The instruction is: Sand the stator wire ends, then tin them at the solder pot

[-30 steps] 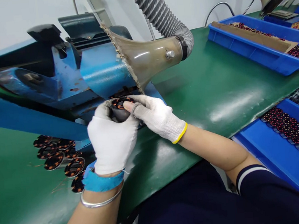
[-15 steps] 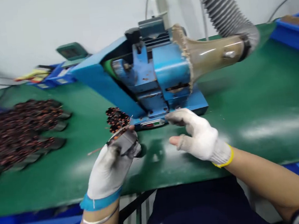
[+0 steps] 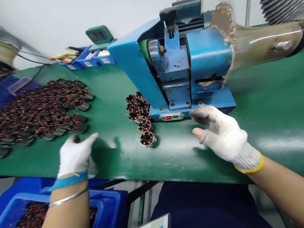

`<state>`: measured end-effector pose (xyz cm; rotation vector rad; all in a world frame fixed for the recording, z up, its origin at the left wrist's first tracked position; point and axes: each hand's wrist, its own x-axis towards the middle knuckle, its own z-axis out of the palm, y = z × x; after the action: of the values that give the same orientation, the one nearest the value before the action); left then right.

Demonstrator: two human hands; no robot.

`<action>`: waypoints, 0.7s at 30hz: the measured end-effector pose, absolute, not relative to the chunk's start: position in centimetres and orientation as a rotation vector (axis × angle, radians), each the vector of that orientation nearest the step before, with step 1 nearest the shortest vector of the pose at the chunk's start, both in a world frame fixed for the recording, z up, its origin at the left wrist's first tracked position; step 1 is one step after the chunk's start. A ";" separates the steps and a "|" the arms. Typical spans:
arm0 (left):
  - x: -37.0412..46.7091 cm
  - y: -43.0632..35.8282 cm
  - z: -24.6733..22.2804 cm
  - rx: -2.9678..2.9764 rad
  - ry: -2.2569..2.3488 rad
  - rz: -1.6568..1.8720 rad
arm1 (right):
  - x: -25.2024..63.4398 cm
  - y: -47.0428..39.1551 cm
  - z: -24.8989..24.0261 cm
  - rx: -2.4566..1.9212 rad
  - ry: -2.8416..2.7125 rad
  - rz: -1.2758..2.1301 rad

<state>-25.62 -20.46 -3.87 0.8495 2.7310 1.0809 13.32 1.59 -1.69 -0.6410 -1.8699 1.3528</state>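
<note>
1. our left grip (image 3: 75, 155), gloved in white, is slack, its thumb spread wide from the fingers, palm toward the green counter (image 3: 107, 96).
2. just beyond its fingertips lies the heap of copper-wound cores (image 3: 49, 107), stretching far off to its left; whether we touch the closest core, we cannot tell.
3. our right grip (image 3: 221, 132) is parted too, thumb and fingers standing away from each other, the bare thumb tip showing through the glove.
4. between the two grips, a little farther out than the left one, we have a cluster of silvery-rimmed cores (image 3: 145, 126) standing on the counter, wound faces up, some against the machine's base.
5. directly beyond the right grip sits the blue machine (image 3: 210, 51); its switch plate (image 3: 172, 117), with red and green buttons, is just left of our fingertips.
6. farther out and to the right of that grip, we see the cloudy hood (image 3: 260, 44) on the machine's side.
7. below the left grip, under our forearm, is a blue bin (image 3: 107, 208) with more cores inside.
8. beyond and right of the left grip, small blue trays (image 3: 105, 57) line the counter's back.
</note>
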 end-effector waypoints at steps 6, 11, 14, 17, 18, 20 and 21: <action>-15.6 -17.0 -5.3 1.209 2.495 0.761 | 13.1 1.6 -1.6 -0.707 -2.032 1.383; -10.6 -15.3 -4.9 1.126 2.557 0.873 | 12.8 0.7 -1.0 -0.736 -2.350 1.417; -8.9 -15.6 -3.8 1.198 2.351 0.996 | 12.3 0.0 -0.8 -0.830 -2.539 1.482; -7.5 -14.6 -2.4 1.282 2.103 1.024 | 12.1 0.2 -1.5 -0.592 -2.516 1.576; -7.0 -13.8 -1.9 1.279 2.061 1.021 | 12.1 0.5 -1.8 -0.474 -2.469 1.551; -6.1 -11.9 -0.9 1.237 2.046 1.037 | 12.5 1.5 -2.6 -0.324 -2.377 1.411; -5.7 -10.9 -0.3 1.221 2.057 1.058 | 12.7 2.0 -2.9 -0.298 -2.340 1.326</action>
<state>-5.69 -10.85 -0.35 1.2206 2.0569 1.0582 12.70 2.03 -2.89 -0.2982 -2.3395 1.3260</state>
